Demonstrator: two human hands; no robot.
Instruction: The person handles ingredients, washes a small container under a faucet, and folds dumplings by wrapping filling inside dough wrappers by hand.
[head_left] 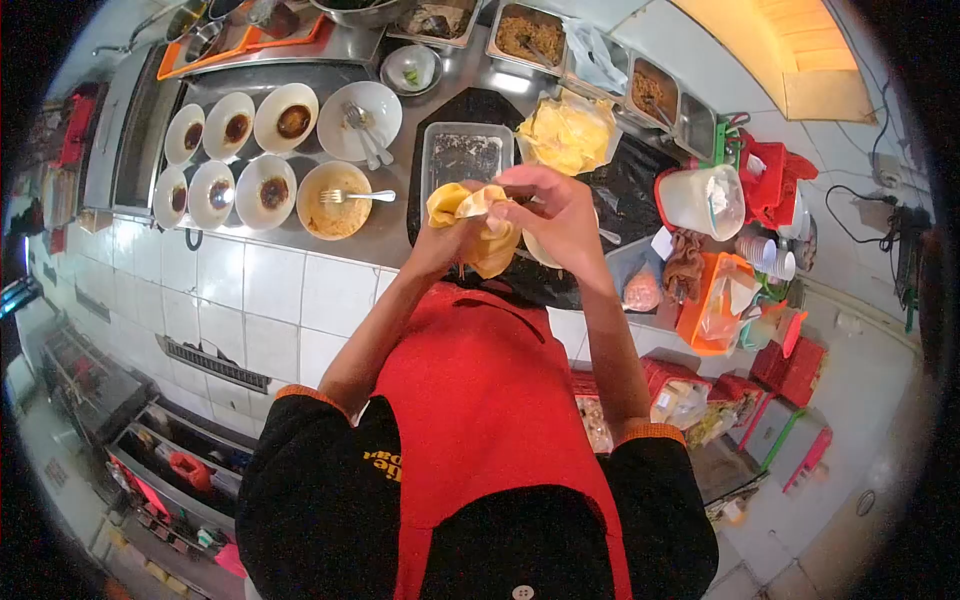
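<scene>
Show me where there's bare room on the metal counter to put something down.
A thin bare strip of counter shows between the back bowls and the orange tray. Another small gap lies between the bowl with the fork and the black sheet. It's crowded past the right hand, with a tub, cups and an orange box.

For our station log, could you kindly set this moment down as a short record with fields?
Left hand: left hand holding a folded yellow sheet
Right hand: right hand, fingers at the same sheet; grip unclear
Ahead of hands: pile of yellow sheets; tray with dark bits
Left side: six white bowls with dark liquid; stained bowl with a fork
Right side: white tub; orange basket
Clothing: red apron over black
</scene>
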